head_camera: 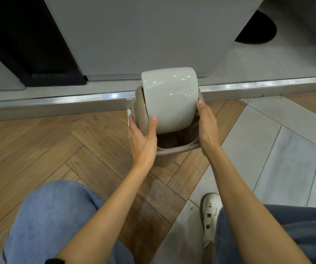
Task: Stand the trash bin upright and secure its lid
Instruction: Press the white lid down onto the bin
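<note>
Hands [144, 141] on glossy rounded lid [169, 100]

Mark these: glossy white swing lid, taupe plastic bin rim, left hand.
Glossy white swing lid [169, 98], head view, middle of its curved top.
Taupe plastic bin rim [178, 148], head view, near edge facing the person.
Left hand [143, 141], head view, back of the hand.
</note>
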Available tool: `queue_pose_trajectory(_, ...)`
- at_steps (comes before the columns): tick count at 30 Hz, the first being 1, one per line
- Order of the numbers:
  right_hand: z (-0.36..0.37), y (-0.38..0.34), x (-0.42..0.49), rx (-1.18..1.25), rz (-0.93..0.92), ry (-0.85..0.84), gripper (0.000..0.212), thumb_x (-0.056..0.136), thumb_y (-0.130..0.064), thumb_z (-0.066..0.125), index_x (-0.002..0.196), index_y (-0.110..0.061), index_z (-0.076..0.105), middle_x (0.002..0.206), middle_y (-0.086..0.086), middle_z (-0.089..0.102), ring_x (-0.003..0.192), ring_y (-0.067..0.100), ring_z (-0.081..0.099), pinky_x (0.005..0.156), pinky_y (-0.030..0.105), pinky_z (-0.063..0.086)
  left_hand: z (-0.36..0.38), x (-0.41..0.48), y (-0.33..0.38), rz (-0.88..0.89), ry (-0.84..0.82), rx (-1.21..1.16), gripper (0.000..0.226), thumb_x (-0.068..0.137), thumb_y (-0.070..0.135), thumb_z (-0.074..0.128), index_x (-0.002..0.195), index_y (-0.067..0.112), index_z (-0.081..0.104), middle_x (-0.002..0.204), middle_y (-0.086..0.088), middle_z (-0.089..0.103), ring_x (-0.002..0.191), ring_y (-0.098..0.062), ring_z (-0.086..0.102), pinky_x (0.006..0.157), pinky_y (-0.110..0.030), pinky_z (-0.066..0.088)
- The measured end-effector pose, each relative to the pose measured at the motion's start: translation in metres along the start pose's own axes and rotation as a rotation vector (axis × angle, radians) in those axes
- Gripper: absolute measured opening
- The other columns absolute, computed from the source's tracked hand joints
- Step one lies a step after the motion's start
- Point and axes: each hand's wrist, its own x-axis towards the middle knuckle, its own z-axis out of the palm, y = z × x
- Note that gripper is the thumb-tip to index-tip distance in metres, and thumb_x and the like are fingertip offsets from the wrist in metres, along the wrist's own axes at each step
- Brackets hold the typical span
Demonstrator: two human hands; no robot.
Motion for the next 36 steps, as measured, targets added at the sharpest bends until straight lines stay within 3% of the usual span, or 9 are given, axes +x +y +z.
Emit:
queue_pose_trajectory(2,0.005,0.001,0.002,-0.019,-0.018,0.037,0.054,0.095,-0.059,0.040,0.136,-0.028,0.057,0.122,-0.010,0.062,0.117,0.015,0.055,0.102,0.039,0.043,0.001,0.004,-0.001,0.025,0.029,0.001,0.077,0.095,0.049,0.052,0.156,0.014,0.022,0.157,-0.006,0.034,0.144,-0.019,0.032,0.118,-0.035,0.028)
queue_pose_trajectory(7,0.018,-0.004,0.016,-0.031,-0.024,0.058,0.055,0.092,-0.064,0.039,0.132,-0.032,0.060,0.120,-0.011,0.064,0.114,0.013,0.056,0.101,0.039,0.044,0.004,0.023,0.003,0.037,0.033,-0.001,0.068,0.098,0.047,0.049,0.155,0.018,0.026,0.153,-0.002,0.036,0.138,-0.012,0.037,0.101,-0.017,0.027)
queue_pose_trajectory(12,0.032,-0.015,0.032,-0.094,-0.033,0.049,0.076,0.083,-0.075,0.032,0.141,-0.031,0.052,0.131,-0.005,0.062,0.122,0.019,0.054,0.101,0.041,0.043,0.007,0.048,0.005,0.076,0.022,-0.026,0.072,0.089,0.061,0.049,0.149,0.023,0.040,0.141,-0.003,0.051,0.128,-0.014,0.050,0.110,-0.040,0.041)
queue_pose_trajectory(17,0.041,-0.022,0.050,-0.128,-0.038,0.025,0.068,0.090,-0.070,0.031,0.142,-0.030,0.050,0.131,-0.004,0.061,0.116,0.018,0.053,0.089,0.035,0.037,0.012,0.069,0.010,0.063,0.023,-0.004,0.066,0.093,0.057,0.048,0.149,0.024,0.039,0.141,-0.005,0.047,0.131,-0.018,0.046,0.112,-0.040,0.036)
queue_pose_trajectory(21,0.047,-0.028,0.058,-0.121,-0.044,0.020,0.071,0.086,-0.074,0.030,0.136,-0.030,0.054,0.129,-0.007,0.062,0.117,0.017,0.054,0.095,0.038,0.042,0.014,0.083,0.013,0.058,0.003,-0.014,0.076,0.083,0.068,0.047,0.147,0.026,0.042,0.138,-0.003,0.052,0.124,-0.017,0.053,0.109,-0.042,0.041)
queue_pose_trajectory(28,0.054,-0.031,0.077,-0.104,-0.052,-0.012,0.063,0.094,-0.067,0.034,0.141,-0.028,0.051,0.115,-0.011,0.058,0.103,0.013,0.051,0.074,0.026,0.035,0.015,0.106,0.014,0.083,-0.033,-0.015,0.079,0.079,0.074,0.045,0.145,0.031,0.044,0.136,0.001,0.056,0.126,-0.016,0.054,0.109,-0.043,0.042)
queue_pose_trajectory(32,0.063,-0.030,0.084,-0.112,-0.070,0.030,0.069,0.088,-0.074,0.032,0.137,-0.031,0.053,0.127,-0.008,0.062,0.114,0.016,0.054,0.086,0.034,0.037,0.015,0.119,0.013,0.090,-0.045,-0.034,0.079,0.078,0.075,0.047,0.144,0.031,0.045,0.135,0.002,0.057,0.125,-0.015,0.055,0.108,-0.041,0.043)
queue_pose_trajectory(36,0.071,-0.028,0.091,-0.133,-0.082,0.066,0.079,0.079,-0.081,0.026,0.136,-0.033,0.053,0.124,-0.006,0.063,0.116,0.019,0.056,0.096,0.041,0.044,0.016,0.133,0.010,0.118,-0.057,-0.063,0.075,0.081,0.070,0.049,0.142,0.027,0.047,0.132,0.003,0.061,0.119,-0.011,0.059,0.105,-0.036,0.047)
